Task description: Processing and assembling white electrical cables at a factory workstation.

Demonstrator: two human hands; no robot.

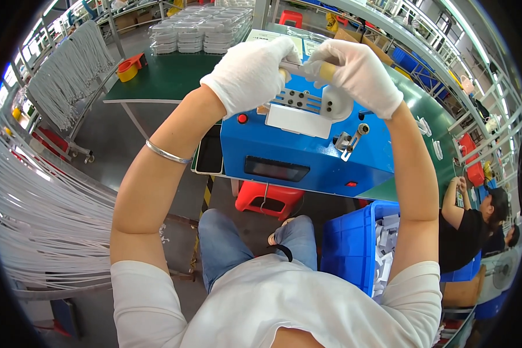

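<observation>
Both my hands wear white gloves and meet over the far side of a blue benchtop machine (307, 168). My left hand (252, 72) is closed, its thumb and fingers pinched around one end of a small white piece (296, 68). Facing it, my right hand (356, 75) is curled with fingertips at the other end; the gloves hide most of the piece. Yellowish tips show at the fingers. Just below the hands sit a metal slotted bracket (301, 100) with dark screws, a white plate (298, 120) and a metal clamp fitting (352, 139).
A blue crate (345, 249) of white pieces stands by my right leg. A red stool (267, 199) is under the green table (156, 75). Stacked clear trays (203, 29) and a yellow tape roll (127, 71) lie at far left. White cables (58, 214) hang leftward; a co-worker (467, 226) sits right.
</observation>
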